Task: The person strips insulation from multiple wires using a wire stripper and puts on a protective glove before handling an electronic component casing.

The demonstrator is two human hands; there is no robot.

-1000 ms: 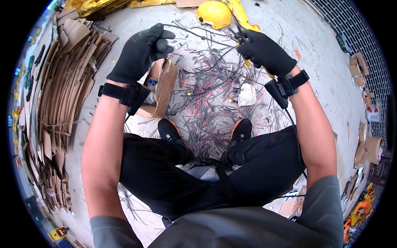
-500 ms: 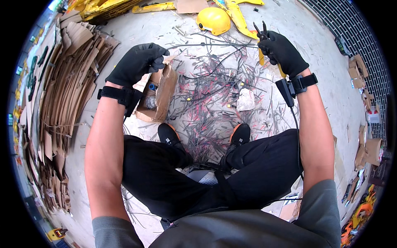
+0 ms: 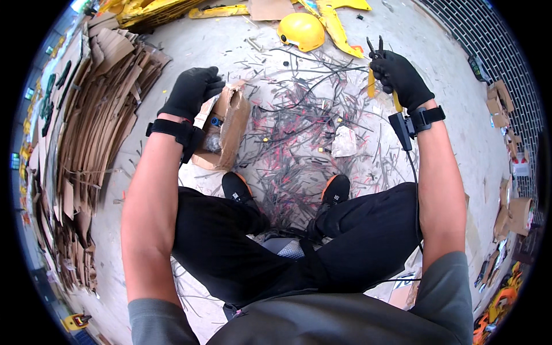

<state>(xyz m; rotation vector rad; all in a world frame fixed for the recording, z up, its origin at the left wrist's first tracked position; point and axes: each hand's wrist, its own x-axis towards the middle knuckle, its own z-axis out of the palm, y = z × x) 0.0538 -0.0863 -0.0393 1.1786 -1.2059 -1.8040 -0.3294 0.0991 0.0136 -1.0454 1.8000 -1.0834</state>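
Observation:
My right hand, in a black glove, grips a pair of yellow-handled pliers with the jaws pointing up and away from me. My left hand, also gloved, rests with curled fingers on the upper edge of an open cardboard box; whether it grips the flap I cannot tell. Between the hands, a spread of cut wire pieces, black, grey and red, covers the concrete floor in front of my shoes. I am seated, with black trousers filling the lower middle.
A yellow hard hat lies beyond the wires, next to yellow plastic strips. Flattened cardboard is stacked along the left. A crumpled white scrap sits among the wires. Small boxes lie at the right near a metal grate.
My right hand has lifted up and to the right with the pliers, away from the wire pile. My left hand has drawn in onto the cardboard box edge.

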